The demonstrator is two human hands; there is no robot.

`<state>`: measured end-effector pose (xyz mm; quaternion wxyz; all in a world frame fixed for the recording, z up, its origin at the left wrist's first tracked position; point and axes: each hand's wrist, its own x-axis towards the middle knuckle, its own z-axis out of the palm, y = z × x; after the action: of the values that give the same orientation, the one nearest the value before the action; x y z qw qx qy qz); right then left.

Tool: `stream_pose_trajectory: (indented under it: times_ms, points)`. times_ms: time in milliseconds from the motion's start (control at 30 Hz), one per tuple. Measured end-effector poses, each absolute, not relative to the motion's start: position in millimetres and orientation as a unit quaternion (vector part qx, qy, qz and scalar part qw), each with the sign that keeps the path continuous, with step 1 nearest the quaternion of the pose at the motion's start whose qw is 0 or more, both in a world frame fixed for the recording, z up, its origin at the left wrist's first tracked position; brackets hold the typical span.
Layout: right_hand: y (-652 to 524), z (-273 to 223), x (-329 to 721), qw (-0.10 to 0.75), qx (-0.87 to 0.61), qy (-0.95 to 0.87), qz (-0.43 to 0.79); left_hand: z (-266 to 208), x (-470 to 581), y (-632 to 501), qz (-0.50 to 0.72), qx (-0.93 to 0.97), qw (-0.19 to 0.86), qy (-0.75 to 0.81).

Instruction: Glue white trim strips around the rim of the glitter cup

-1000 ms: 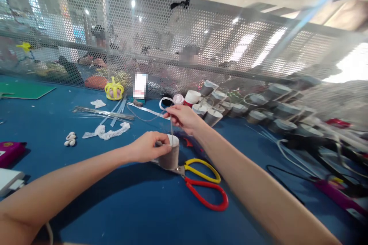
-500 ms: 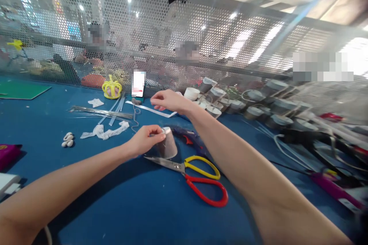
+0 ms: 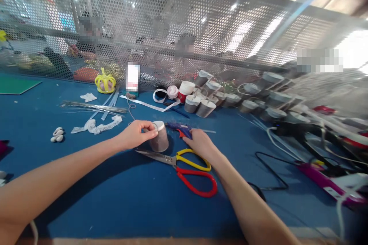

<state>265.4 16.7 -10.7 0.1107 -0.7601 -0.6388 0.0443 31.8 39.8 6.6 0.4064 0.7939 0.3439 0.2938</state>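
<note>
Basically, L hand [image 3: 139, 134] grip pinched on top edge of grey cup [image 3: 160, 141], on bench [image 3: 115, 206] just beyond scissors [image 3: 197, 183]; R hand [image 3: 202, 145] at glue gun [image 3: 184, 128], closure unclear. Cup prob. light, stiffish, dentable: hold sidewall gently.
</note>
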Motion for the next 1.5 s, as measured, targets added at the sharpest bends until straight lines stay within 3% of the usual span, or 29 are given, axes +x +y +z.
stream_pose_trajectory:
  times_ms: [200, 267, 367, 467, 800, 933, 1067, 1500]
  points:
    - [17.6, -6.4, 269.3, 0.182, -0.791, -0.58, 0.063, 8.7, 28.3, 44.5, 0.253, 0.835, 0.383, 0.305]
    - [11.3, 2.5, 269.6, 0.243, -0.781, -0.568, 0.09, 9.5, 27.9, 44.9, 0.253, 0.833, 0.39, 0.3]
    - [-2.7, 17.5, 264.4, 0.383, -0.695, -0.548, 0.263, 10.4, 27.8, 45.5, 0.253, 0.827, 0.406, 0.296]
    - [-16.4, 28.4, 253.3, 0.432, -0.621, -0.527, 0.388, 8.2, 28.4, 47.0, 0.27, 0.815, 0.419, 0.295]
    - [-33.0, 34.7, 231.4, 0.397, -0.602, -0.576, 0.385, -7.1, 32.8, 49.1, 0.347, 0.741, 0.471, 0.329]
    - [-37.2, 38.2, 226.8, 0.331, -0.676, -0.588, 0.295, -6.2, 32.9, 49.3, 0.345, 0.747, 0.455, 0.339]
    - [-37.6, 39.5, 227.8, 0.292, -0.659, -0.666, 0.194, -4.9, 33.3, 49.0, 0.345, 0.755, 0.449, 0.331]
    - [-33.3, 27.2, 236.1, 0.261, -0.624, -0.728, 0.113, -4.9, 32.0, 49.2, 0.341, 0.761, 0.453, 0.316]
